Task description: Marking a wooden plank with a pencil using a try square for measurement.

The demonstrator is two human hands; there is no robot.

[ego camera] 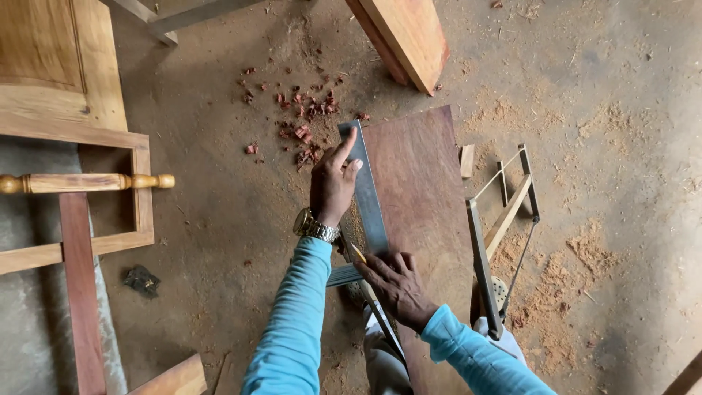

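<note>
Pressing flat with fingers spread, the left hand (333,183) pins a steel framing square (365,197) along the left edge of a dark reddish board (424,197) at frame centre. The right hand (395,281) pinches a pencil (359,254) against the square. A bow saw (504,227) lies just right of the board.

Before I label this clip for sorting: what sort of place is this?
Most likely a woodworking shop: sawdust on the floor, a frame saw beside a dark board, and a steel square held under both hands.

1. Left hand (333,183): centre of frame, arm extended up-frame, index finger straight, remaining fingers spread flat.
2. Right hand (395,285): lower centre, palm down, fingers pinched together, wrist bent leftward.
</note>
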